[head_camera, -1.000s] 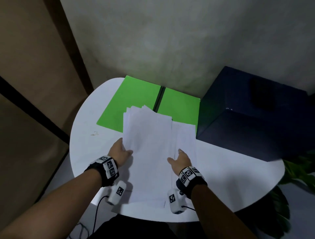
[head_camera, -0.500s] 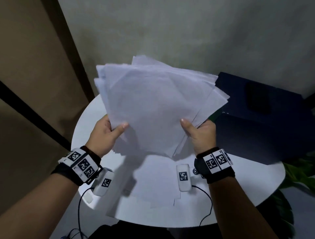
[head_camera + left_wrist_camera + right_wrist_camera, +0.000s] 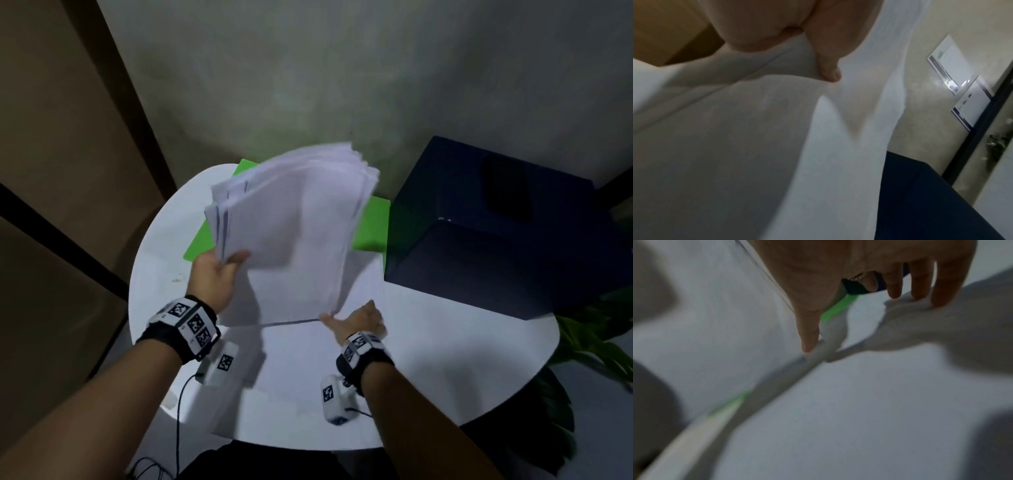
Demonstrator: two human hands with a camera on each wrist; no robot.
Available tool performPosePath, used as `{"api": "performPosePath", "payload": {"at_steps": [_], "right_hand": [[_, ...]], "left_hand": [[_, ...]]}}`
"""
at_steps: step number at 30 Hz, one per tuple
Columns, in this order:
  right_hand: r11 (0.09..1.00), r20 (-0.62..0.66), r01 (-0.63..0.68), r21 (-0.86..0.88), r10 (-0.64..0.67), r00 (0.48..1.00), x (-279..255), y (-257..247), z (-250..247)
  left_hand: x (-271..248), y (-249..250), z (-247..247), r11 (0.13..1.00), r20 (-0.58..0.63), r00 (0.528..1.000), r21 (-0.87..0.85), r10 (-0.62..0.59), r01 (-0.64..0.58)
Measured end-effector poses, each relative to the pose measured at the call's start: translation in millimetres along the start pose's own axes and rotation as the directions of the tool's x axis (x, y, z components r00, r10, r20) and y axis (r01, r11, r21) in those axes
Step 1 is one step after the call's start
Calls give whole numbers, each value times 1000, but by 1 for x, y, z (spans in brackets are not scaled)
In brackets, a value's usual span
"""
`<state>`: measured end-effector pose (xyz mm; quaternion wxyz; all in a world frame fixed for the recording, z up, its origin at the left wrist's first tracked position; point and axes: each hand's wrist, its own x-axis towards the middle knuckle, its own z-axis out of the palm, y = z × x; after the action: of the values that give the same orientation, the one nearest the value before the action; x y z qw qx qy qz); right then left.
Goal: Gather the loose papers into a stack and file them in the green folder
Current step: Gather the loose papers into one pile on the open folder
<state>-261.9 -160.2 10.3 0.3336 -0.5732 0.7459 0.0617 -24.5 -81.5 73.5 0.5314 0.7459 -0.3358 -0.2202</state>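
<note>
The left hand (image 3: 219,270) alone now pinches the lowered papers (image 3: 294,233); the right hand (image 3: 359,320), spread, has let go to square them.

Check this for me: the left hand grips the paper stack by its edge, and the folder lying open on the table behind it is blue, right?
Not quite. The folder is green, as the head view shows; the blue thing is the box beside it. The left hand does grip the paper stack.

We note a round white table (image 3: 462,370) bearing a dark navy box (image 3: 496,233) at its right rear, green plant leaves (image 3: 589,346) beyond its right edge, and a pale plaster wall (image 3: 308,85) behind.
</note>
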Motion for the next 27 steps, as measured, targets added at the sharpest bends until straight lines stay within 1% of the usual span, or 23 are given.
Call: {"api": "performPosePath", "payload": {"at_steps": [1, 3, 4, 5, 7, 9, 11, 14, 15, 19, 21, 23, 25, 26, 27], "right_hand": [[997, -5, 5, -74, -6, 1000, -1, 7, 12], [990, -40, 62, -123, -67, 997, -2, 16, 30], [992, -48, 78, -99, -83, 995, -1, 18, 34], [996, -47, 69, -60, -72, 996, 0, 17, 34], [1000, -62, 10, -19, -11, 998, -1, 13, 32], [999, -92, -32, -5, 32, 995, -3, 7, 33], [1000, -52, -24, -7, 23, 998, -6, 1, 35], [993, 36, -17, 118, 13, 999, -4, -4, 34], [990, 32, -6, 141, 2, 999, -4, -3, 30], [990, -41, 11, 139, -5, 999, 1, 6, 15], [992, -90, -1, 123, 12, 996, -2, 7, 15], [999, -115, -22, 45, 27, 993, -8, 2, 21], [997, -86, -24, -69, 18, 996, -13, -6, 26], [995, -66, -11, -101, 5, 998, -13, -9, 28], [996, -47, 6, -94, -10, 999, -11, -12, 29]], "left_hand": [[3, 2, -6, 1000, -18, 1000, 4, 4, -4], [9, 1, -19, 1000, -25, 999, -13, -22, 22], [10, -1, -25, 998, -11, 999, -30, -51, 50], [10, -3, -29, 997, 2, 997, -40, -73, 73], [9, -12, -37, 992, 9, 994, -58, -113, 113], [7, -19, -40, 987, -8, 991, -84, -136, 135], [5, -21, -41, 984, -21, 990, -109, -141, 138], [5, -26, -47, 980, -21, 989, -138, -147, 143], [6, -28, -50, 976, -11, 987, -153, -161, 158], [11, -33, -57, 966, 24, 983, -181, -181, 183], [9, -32, -57, 969, 26, 985, -177, -172, 174], [10, -32, -57, 966, 27, 985, -189, -172, 174], [10, -34, -59, 964, 27, 984, -195, -178, 179], [11, -35, -60, 965, 26, 983, -187, -182, 184], [13, -35, -61, 968, 23, 983, -175, -181, 183]]}}
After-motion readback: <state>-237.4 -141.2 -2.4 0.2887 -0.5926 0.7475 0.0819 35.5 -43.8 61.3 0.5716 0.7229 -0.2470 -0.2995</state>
